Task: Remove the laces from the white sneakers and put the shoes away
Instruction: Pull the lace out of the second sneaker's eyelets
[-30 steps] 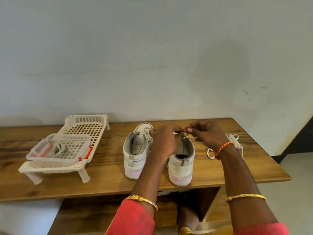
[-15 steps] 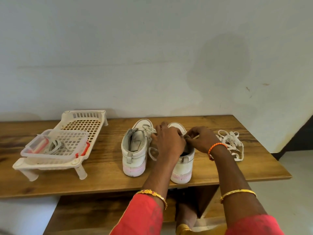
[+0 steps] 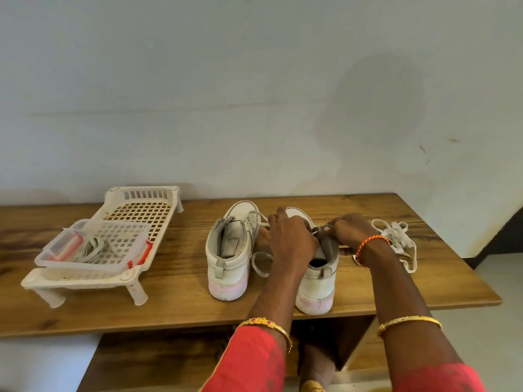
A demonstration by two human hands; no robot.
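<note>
Wood-grain desk [image 3: 181, 301] against a pale, stained wall carries both sneakers, heels toward me so the eyelets sit within reach. On the right sneaker [image 3: 317, 284], my left hand [image 3: 291, 239] curls over the tongue to steady it, while my right hand [image 3: 352, 234] pinches its lace [image 3: 261, 264], a slack loop trailing between the shoes. The left sneaker [image 3: 229, 258] looks partly laced. One freed lace [image 3: 396, 241] lies heaped just right. Far left stands a slatted plastic rack [image 3: 141, 210].

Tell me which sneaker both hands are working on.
The right sneaker: left hand and right hand are on it; the left sneaker stands untouched.
</note>
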